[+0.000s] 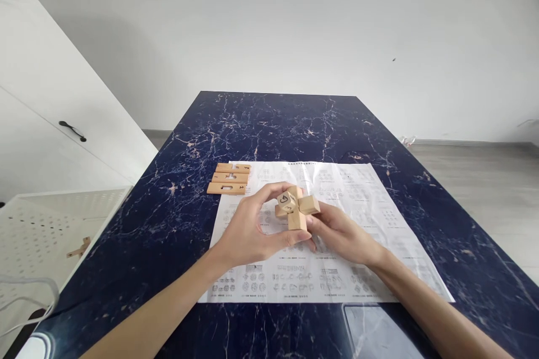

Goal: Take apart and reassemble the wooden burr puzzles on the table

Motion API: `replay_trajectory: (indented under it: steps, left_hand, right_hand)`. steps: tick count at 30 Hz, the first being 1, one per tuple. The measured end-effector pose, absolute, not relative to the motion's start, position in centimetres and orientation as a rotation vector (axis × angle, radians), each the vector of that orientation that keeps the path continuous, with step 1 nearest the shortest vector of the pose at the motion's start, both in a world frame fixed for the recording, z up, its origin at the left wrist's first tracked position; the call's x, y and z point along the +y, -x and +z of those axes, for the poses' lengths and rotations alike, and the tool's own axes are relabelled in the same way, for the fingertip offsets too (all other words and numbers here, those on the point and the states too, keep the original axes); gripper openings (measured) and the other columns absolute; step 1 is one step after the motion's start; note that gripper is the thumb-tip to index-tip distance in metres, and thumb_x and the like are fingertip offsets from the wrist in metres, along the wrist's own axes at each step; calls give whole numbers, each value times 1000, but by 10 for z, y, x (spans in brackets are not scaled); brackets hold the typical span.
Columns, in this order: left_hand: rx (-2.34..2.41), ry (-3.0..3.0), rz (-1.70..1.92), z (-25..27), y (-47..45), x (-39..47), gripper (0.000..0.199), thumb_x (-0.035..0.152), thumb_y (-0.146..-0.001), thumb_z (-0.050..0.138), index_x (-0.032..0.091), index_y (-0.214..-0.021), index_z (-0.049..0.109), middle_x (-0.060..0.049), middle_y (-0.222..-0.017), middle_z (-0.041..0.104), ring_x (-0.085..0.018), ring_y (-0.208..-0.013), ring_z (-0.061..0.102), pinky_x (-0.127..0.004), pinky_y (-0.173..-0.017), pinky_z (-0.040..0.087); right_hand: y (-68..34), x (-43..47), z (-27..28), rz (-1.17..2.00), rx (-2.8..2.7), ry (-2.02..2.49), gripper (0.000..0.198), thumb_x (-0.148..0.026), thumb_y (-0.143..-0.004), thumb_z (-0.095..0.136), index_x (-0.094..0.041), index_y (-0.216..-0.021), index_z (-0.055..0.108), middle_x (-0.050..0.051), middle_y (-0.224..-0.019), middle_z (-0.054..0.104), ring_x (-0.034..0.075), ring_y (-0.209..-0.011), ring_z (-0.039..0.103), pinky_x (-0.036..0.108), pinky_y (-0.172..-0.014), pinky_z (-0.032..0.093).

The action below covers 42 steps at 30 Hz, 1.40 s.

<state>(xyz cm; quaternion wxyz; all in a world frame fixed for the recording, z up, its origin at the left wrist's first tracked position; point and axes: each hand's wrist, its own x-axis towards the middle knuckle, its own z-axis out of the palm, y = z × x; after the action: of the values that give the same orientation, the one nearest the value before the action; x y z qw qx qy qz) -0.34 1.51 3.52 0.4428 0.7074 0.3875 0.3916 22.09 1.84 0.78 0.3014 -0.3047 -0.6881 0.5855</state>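
A wooden burr puzzle (297, 221) of crossed, interlocking square sticks is held above the paper. Dark handwritten marks show on one end of it. My left hand (252, 224) grips it from the left, thumb at the near end and fingers at the far end. My right hand (341, 233) holds it from the right and below, with some fingers hidden behind the wood. Three flat notched wooden pieces (227, 178) with handwritten numbers lie side by side to the left, partly over the paper's far left corner.
A printed instruction sheet (362, 207) with small diagrams lies on the dark blue marbled table (269, 129). A glassy, phone-like slab (379, 331) rests at the near edge. To the left are a perforated white surface (37, 224) holding a small wooden piece (80, 248), cables and a white cabinet (54, 95).
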Motion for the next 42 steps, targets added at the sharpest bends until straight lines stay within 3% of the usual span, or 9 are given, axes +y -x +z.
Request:
replay_trajectory:
  steps: [2,7,11,17,26,34,42]
  left_hand:
    - [935,-1704,999,33,2,14,63,42,-83,91,27,-136,61,-10,-139,72,-32,-130,67,-50,-113,53]
    - [876,-1670,1040,33,-1,13,57,41,-85,88,26,-134,63,-9,-134,73,-30,-128,68,-47,-113,53]
    - [902,-1678,1035,34,-1,12,54,43,-86,87,27,-133,64,-8,-127,74,-30,-122,69,-47,-108,56]
    - [891,-1690,1058,33,-1,11,53,42,-86,86,26,-132,65,-8,-124,74,-30,-119,70,-49,-108,56]
    - [790,-1709,1033,39,-1,11,68,36,-80,93,28,-139,60,-10,-140,72,-33,-131,67,-50,-114,52]
    - [707,-1802,996,43,-1,10,73,35,-79,94,33,-143,60,-8,-146,69,-35,-138,63,-54,-117,50]
    - [776,-1837,1065,38,-2,7,79,40,-75,97,34,-143,58,-7,-142,70,-33,-132,66,-49,-112,54]
  right_hand:
    - [-218,16,7,1511,-1802,763,38,-52,-115,42,-20,-107,61,-3,-71,56,14,-61,50,29,-64,46]
    - [-208,8,6,1357,-1700,820,50,-64,-111,41,-22,-87,52,-3,-69,44,13,-59,39,28,-56,38]
    - [-205,6,7,1432,-1632,850,51,-67,-109,44,-23,-84,51,-4,-70,36,13,-59,31,27,-53,32]
    - [-208,6,5,1491,-1606,890,55,-73,-105,47,-23,-84,50,-3,-72,38,14,-61,31,28,-55,31]
    - [-202,6,1,2072,-1282,557,49,-64,-101,52,-22,-76,50,-9,-58,24,10,-48,15,27,-48,15]
    - [-207,8,-8,2391,-1070,522,46,-61,-91,59,-20,-70,56,-12,-52,17,8,-42,15,26,-43,15]
    - [-208,7,-4,2257,-1139,598,44,-60,-96,63,-20,-81,56,-9,-62,27,8,-48,19,27,-48,21]
